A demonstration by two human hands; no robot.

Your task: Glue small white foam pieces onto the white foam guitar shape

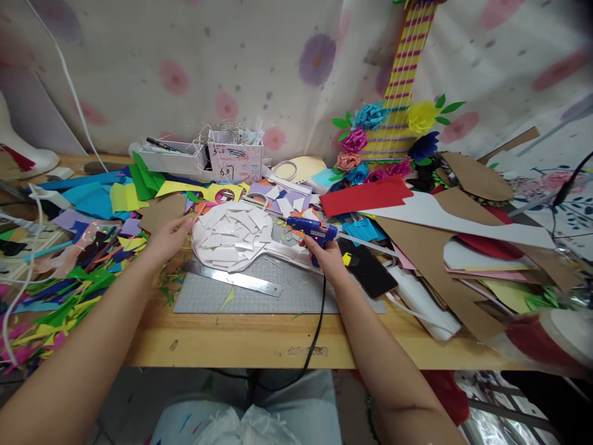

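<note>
In the head view a rounded white shape with a long narrow handle [234, 235] lies on the grey cutting mat, its face covered with overlapping white paper scraps. My right hand [327, 256] grips a blue hot glue gun [312, 228] by its handle, above the narrow part. The gun's nozzle points left toward the rounded part, and a glue stick [364, 240] sticks out behind. Beside the shape's left edge is my left hand [169, 241], fingers bent together; whatever is between the fingertips is too small to make out. A metal ruler [241, 282] lies in front of the shape.
Colourful paper scraps [88, 296] pile up at the left. A black phone [370, 269] lies right of the cutting mat [204, 301]. Cardboard sheets [430, 247] crowd the right side. White boxes [236, 157] and a flower-trimmed yellow guitar-like neck [403, 80] stand behind. The gun's black cord [317, 337] hangs over the front edge.
</note>
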